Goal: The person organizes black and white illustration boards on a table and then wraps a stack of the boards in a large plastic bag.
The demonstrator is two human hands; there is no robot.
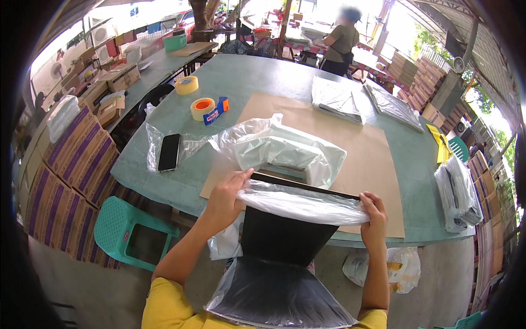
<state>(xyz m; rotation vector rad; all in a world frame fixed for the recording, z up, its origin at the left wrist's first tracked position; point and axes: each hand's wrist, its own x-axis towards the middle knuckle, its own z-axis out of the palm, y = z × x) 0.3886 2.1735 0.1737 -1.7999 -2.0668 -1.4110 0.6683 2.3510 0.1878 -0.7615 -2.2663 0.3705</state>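
Observation:
My left hand (229, 192) is closed on the upper left corner of a black flat panel (285, 233), and my right hand (373, 211) grips its upper right corner. Clear plastic film (307, 203) lies bunched in a band between both hands, just below the panel's top edge. Lower down, the panel bends toward me, and its lower half is covered by smooth, shiny clear plastic (279, 293). Just beyond my hands, a crumpled whitish plastic bag (290, 145) rests on a brown cardboard sheet (378, 164). What the bag holds is mostly hidden.
On the green table (230, 71) are tape rolls (186, 85), an orange-blue tape dispenser (216, 112), a phone (169, 152) and plastic-wrapped packs (337, 98). A green stool (131, 230) and stacked cartons (66, 192) stand left. A person (341, 44) stands beyond the table.

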